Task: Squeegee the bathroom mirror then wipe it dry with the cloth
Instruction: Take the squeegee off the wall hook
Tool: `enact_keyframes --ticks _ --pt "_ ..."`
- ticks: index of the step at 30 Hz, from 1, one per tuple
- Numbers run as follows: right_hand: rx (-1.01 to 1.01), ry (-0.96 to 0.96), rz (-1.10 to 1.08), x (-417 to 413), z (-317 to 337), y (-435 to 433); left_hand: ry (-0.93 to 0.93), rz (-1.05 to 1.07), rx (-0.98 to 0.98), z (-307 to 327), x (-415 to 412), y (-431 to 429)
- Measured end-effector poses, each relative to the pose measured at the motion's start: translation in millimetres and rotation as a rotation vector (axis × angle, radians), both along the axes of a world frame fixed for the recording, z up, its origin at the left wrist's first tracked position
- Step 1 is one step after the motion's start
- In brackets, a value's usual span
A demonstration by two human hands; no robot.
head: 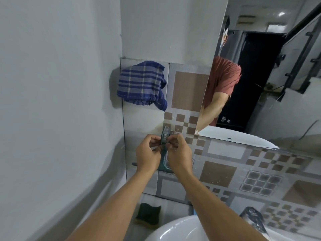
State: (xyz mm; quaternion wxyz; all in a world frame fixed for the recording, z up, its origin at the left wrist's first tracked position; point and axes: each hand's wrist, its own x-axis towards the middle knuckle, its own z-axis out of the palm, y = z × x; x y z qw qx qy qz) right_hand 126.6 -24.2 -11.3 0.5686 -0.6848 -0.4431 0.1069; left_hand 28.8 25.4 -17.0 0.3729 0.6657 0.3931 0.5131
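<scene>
I see the checked blue cloth [141,82] hanging on the wall up left, above both hands. My left hand [147,153] and right hand [178,153] pinch the teal squeegee [165,136] (against the tiles) between them, the mirror [271,75] right.

Checked woven cloth [141,83]; glossy mirror [271,75]; glazed patterned tiles [218,173]; glossy white ceramic basin [175,230].

squeegee [165,150] mostly hidden behind both hands, sink [175,228] cut off at bottom edge
</scene>
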Motion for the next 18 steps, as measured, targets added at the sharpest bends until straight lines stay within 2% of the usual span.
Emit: enact_keyframes --ticks 6,18 --pt "0.101 0.069 0.007 -4 20 -9 -0.034 -0.013 0.040 19 -3 -6" --pt "0.198 0.066 0.068 -13 69 -49 -0.124 -0.056 0.148 56 -9 -42"
